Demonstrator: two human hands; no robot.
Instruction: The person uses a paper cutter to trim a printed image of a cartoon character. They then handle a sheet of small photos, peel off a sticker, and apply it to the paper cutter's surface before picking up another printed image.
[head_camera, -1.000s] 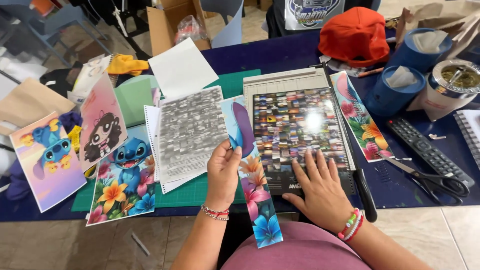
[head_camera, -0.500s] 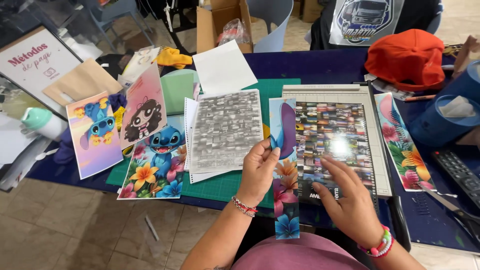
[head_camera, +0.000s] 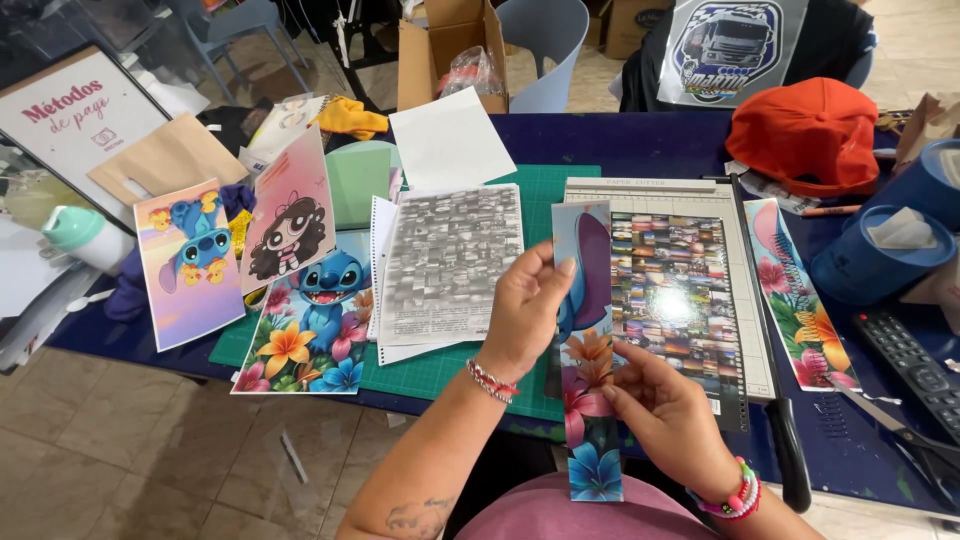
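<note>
Head view, looking down: both hands pinch a long printed strip (head_camera: 588, 350) with a blue cartoon figure and flowers, held up just in front of the paper cutter (head_camera: 668, 190). Left hand (head_camera: 528, 305) grips its left edge, thumb on top; right hand (head_camera: 672, 412) nips the lower right edge. On the cutter lies a glossy sheet of tiny pictures (head_camera: 678, 300). Left of the cutter sits a grey printed sheet (head_camera: 450, 260) on the green mat (head_camera: 440, 368). Right of it, another flowered strip (head_camera: 800, 300) lies on the table (head_camera: 620, 135).

a white rectangular sign (head_camera: 75, 118) with pink lettering leans at upper left; an open brown cardboard box (head_camera: 440, 45) stands at top centre.
</note>
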